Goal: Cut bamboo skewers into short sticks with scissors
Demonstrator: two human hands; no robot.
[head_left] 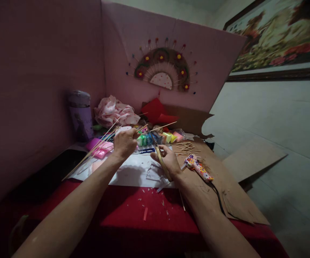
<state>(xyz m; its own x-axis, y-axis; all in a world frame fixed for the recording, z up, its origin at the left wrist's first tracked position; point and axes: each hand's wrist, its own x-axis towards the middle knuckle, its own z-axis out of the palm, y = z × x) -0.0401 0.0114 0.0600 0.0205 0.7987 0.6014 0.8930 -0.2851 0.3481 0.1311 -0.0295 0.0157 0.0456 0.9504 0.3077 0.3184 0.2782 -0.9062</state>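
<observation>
My left hand [124, 143] is closed around a bundle of long thin wooden sticks [96, 149] that slant down to the left and poke out to the right. My right hand [166, 159] grips a tool with a yellowish handle [162, 163], likely scissors, its tip pointing up toward the sticks' right ends. Both hands hover over a white sheet [133, 172] on the red tabletop [144, 215].
Packets of coloured clay [157, 138] and cut sticks [185, 147] lie behind the hands. A patterned glue gun [198, 167] rests on brown cardboard [232, 193] at right. A purple tumbler [80, 114], pink fabric [112, 111] and a pink backboard with a fan decoration [162, 68] stand behind.
</observation>
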